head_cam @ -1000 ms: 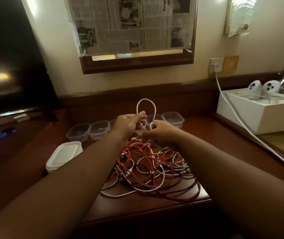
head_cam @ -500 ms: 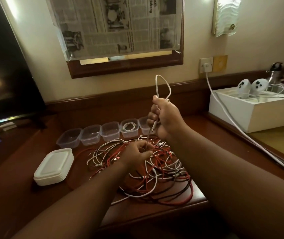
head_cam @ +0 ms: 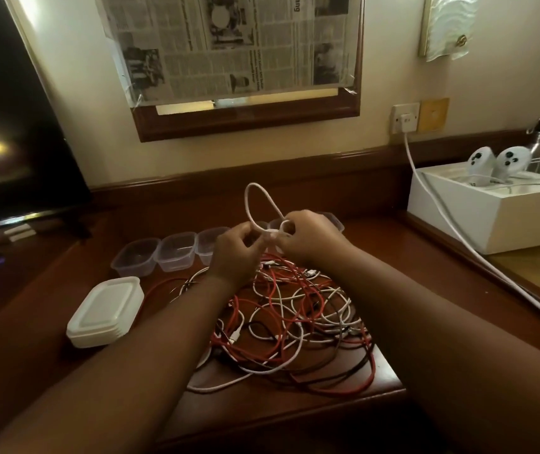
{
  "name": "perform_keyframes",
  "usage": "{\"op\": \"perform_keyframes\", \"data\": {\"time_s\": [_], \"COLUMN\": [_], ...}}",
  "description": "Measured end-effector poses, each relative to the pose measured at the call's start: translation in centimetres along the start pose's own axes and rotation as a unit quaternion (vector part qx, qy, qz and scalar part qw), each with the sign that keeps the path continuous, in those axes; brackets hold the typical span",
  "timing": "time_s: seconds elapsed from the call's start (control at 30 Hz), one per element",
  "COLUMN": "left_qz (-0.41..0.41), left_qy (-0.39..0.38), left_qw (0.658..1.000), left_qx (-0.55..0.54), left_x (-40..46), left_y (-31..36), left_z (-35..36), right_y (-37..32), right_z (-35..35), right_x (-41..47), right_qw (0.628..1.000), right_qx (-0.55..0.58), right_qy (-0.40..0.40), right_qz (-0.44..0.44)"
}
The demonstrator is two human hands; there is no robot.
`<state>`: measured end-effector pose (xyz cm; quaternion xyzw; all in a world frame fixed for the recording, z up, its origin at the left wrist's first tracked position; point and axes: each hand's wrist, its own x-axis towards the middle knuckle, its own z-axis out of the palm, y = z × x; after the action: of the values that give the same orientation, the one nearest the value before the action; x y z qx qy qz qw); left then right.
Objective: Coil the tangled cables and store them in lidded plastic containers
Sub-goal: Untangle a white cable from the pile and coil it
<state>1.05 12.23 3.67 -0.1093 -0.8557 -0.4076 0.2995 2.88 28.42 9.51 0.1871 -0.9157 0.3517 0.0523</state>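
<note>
Most of the job is still ahead of you, judging by the heap. The tangle of cables [head_cam: 295, 319], red, white and black, lies spread over the worktop [head_cam: 311, 417] in front of you, and only one white cable [head_cam: 263, 204] is up out of it. Your left hand [head_cam: 234, 253] and right hand [head_cam: 311, 239] meet just above the far edge of the tangle. The fingers [head_cam: 290, 226] of your right hand are curled round the gathered turns of the white cable, and your left hand pinches it right beside them; a single loop stands up above both hands. So the coil looks started, not finished, and part of that cable probably still trails down into the tangle, though your hands hide where.

Beyond the tangle a row of clear plastic containers [head_cam: 160, 253] stands open. The three to the left of your hands look empty; those behind your hands are too hidden to tell. To the left of the tangle, the lids [head_cam: 105, 309] sit in one stack, none fitted yet.

What remains: finish this coil, put it in a container, free and coil each other cable, then fit the lids.
</note>
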Motion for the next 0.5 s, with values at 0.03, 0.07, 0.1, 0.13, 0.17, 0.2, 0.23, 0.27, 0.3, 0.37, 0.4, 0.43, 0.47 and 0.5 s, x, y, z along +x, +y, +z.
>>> {"op": "perform_keyframes", "data": {"time_s": [0.03, 0.07, 0.1, 0.13, 0.17, 0.2, 0.23, 0.27, 0.3, 0.37, 0.4, 0.43, 0.47, 0.5], "left_qz": [-0.019, -0.037, -0.053, -0.060, -0.062, -0.068, -0.085, -0.108, -0.130, -0.144, -0.141, -0.138, -0.138, -0.137], "left_qy": [-0.018, -0.035, -0.047, -0.052, -0.051, -0.046, -0.039, -0.028, -0.017, -0.003, -0.003, -0.002, 0.003, 0.015], "left_qw": [1.000, 0.998, 0.997, 0.996, 0.996, 0.996, 0.995, 0.993, 0.990, 0.989, 0.990, 0.990, 0.990, 0.989], "left_qx": [-0.012, -0.026, -0.035, -0.036, -0.032, -0.033, -0.040, -0.047, -0.047, -0.030, -0.022, -0.022, -0.035, -0.056], "left_x": [-0.4, -0.8, -1.2, -1.6, -2.0, -2.3, -2.4, -2.3, -2.2, -1.6, -1.3, -0.9, -0.4, 0.1], "left_y": [0.0, -0.2, -0.4, -0.7, -1.0, -1.4, -1.8, -1.9, -2.2, -2.6, -2.5, -2.4, -2.3, -2.1], "left_z": [0.3, 0.7, 1.1, 1.5, 1.8, 2.1, 2.2, 2.1, 2.0, 1.5, 1.2, 0.9, 0.5, 0.1], "right_y": [0.1, 0.1, -0.1, -0.4, -0.8, -1.1, -1.6, -1.9, -2.2, -2.4, -2.4, -2.3, -2.1, -1.8], "right_z": [0.3, 0.5, 0.6, 0.7, 0.6, 0.6, 0.3, 0.0, -0.2, -0.6, -0.7, -0.8, -0.9, -0.8], "right_x": [0.3, 0.5, 0.7, 0.6, 0.5, 0.5, 0.2, 0.1, -0.1, -0.3, -0.3, -0.2, 0.0, 0.3], "right_qw": [0.999, 0.996, 0.992, 0.985, 0.973, 0.953, 0.926, 0.896, 0.865, 0.818, 0.810, 0.825, 0.864, 0.912], "right_qx": [0.038, 0.070, 0.108, 0.157, 0.220, 0.293, 0.370, 0.439, 0.498, 0.570, 0.581, 0.555, 0.485, 0.379], "right_qy": [0.025, 0.044, 0.055, 0.059, 0.063, 0.065, 0.064, 0.060, 0.056, 0.061, 0.071, 0.093, 0.123, 0.147], "right_qz": [-0.009, -0.018, -0.026, -0.032, -0.034, -0.035, -0.036, -0.036, -0.036, -0.036, -0.038, -0.043, -0.050, -0.058]}}
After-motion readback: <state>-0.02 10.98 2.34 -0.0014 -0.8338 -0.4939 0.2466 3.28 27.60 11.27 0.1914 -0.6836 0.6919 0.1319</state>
